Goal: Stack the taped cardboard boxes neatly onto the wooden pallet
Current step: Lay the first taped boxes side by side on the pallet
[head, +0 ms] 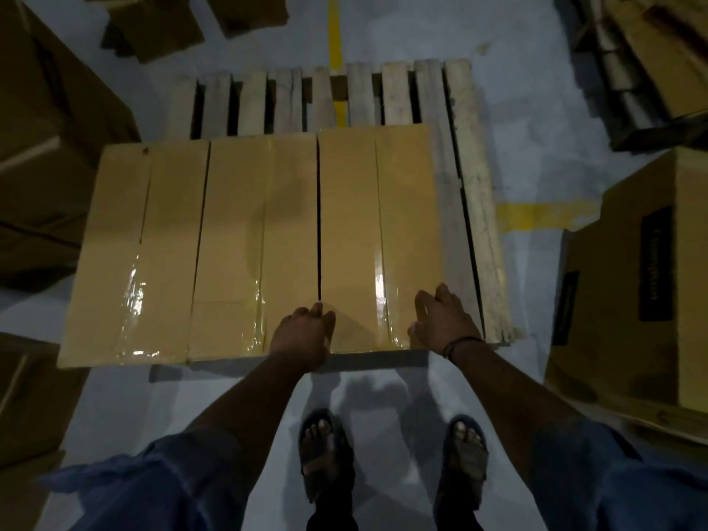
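Note:
Three taped cardboard boxes lie side by side on the wooden pallet (465,193), long sides touching or nearly so. The left box (126,254) overhangs the pallet's left side. The middle box (249,243) sits beside it. A narrow dark gap separates the middle box from the right box (375,231). My left hand (302,335) rests on the near edge at that gap, fingers curled on the box tops. My right hand (444,320) presses on the near right corner of the right box, fingers spread. Neither hand lifts anything.
More cardboard boxes stand around: a tall one at the right (643,285), a stack at the left (42,155), loose ones at the back (153,24). Bare pallet slats (291,97) show behind the boxes. Yellow floor lines (335,28) cross the grey floor. My sandalled feet (325,450) stand just before the pallet.

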### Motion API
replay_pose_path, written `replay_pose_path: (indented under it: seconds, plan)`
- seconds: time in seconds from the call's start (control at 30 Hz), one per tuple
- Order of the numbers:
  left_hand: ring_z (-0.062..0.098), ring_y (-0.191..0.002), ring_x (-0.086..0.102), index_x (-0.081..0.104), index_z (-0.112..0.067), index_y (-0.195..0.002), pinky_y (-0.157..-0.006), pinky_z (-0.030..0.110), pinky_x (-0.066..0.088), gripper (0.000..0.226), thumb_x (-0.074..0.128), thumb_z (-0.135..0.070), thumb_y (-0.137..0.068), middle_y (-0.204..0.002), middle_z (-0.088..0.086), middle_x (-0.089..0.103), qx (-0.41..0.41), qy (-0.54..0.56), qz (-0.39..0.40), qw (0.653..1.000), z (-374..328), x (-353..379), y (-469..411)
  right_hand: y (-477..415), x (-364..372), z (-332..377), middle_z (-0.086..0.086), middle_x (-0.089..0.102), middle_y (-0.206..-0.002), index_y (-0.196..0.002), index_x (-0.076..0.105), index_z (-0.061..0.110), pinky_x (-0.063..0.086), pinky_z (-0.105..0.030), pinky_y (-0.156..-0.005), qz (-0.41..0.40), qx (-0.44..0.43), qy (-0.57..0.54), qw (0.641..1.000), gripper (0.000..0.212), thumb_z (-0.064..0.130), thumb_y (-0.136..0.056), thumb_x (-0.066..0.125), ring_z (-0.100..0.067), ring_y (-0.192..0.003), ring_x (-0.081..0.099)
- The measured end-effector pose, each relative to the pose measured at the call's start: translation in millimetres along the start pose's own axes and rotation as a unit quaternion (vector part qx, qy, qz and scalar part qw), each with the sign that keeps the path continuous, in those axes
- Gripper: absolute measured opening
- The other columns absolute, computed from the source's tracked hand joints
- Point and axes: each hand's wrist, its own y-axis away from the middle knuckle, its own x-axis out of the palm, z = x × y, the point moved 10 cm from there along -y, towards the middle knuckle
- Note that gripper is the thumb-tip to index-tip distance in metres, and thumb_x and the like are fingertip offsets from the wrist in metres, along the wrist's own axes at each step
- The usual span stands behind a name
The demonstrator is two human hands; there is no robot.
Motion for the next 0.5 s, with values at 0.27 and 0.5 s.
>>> replay_pose_path:
  seconds: [0.27,0.5]
  plan:
    - [0.039,-0.156,0.011,0.005,-0.015,-0.164,-0.122,0.053,0.029,0.101,0.072,-0.036,-0.092,-0.172,0.012,-0.008,0.017,-0.043,0.08,0.996,3,9,-20,-6,6,-6,-0.016,0.026,-0.161,-0.155,0.034,0.017,0.036,-0.04,-0.115,0.005,0.055,-0.158,0.986,0.077,0.039,-0.092,0.072,-0.034,-0.148,0.031]
    - [0.038,-0.155,0.012,-0.001,-0.011,-0.164,-0.12,0.052,0.032,0.106,0.073,-0.036,-0.092,-0.171,0.012,-0.017,0.034,-0.039,0.071,0.996,6,28,-19,-19,4,-17,-0.01,0.023,-0.166,-0.161,0.023,0.02,0.026,-0.048,-0.122,-0.072,0.124,-0.23,0.962,0.102,0.049,-0.082,0.08,-0.033,-0.151,0.022]
